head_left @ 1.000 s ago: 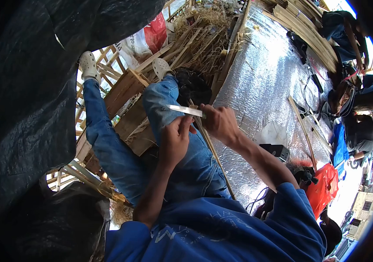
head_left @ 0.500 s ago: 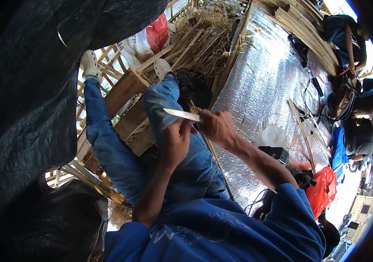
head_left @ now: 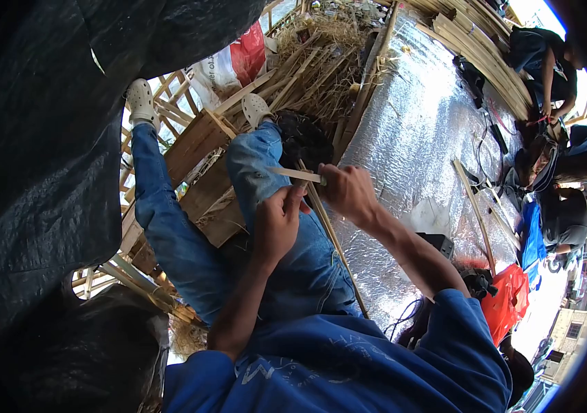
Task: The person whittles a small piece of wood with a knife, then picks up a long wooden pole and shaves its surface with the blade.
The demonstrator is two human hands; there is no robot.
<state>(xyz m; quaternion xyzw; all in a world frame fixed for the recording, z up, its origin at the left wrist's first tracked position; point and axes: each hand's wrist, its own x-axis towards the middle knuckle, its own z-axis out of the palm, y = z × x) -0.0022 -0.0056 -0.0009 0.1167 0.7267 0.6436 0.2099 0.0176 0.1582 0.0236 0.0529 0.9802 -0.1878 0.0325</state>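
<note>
My right hand [head_left: 350, 195] is closed around the handle of a knife [head_left: 296, 174], its blade pointing left over my jeans. Just below the blade, my left hand [head_left: 278, 221] pinches a short light-coloured strip [head_left: 299, 183] that looks like bamboo. The strip's upper end is right at the blade; its lower part is hidden in the fingers. A long thin bamboo stick [head_left: 334, 239] lies along my thigh, passing between the two hands in this view.
Silver foil sheeting [head_left: 396, 158] covers the surface to the right, with a bamboo strip [head_left: 475, 206] and a red plastic bag [head_left: 510, 296] on it. Wooden boards [head_left: 193, 148] are by my legs. Black plastic sheeting [head_left: 39, 158] hangs at left. A person [head_left: 544, 69] sits at upper right.
My right hand has moved slightly up and right with the knife, and the blade has turned to show thinner. My left hand stays almost in place.
</note>
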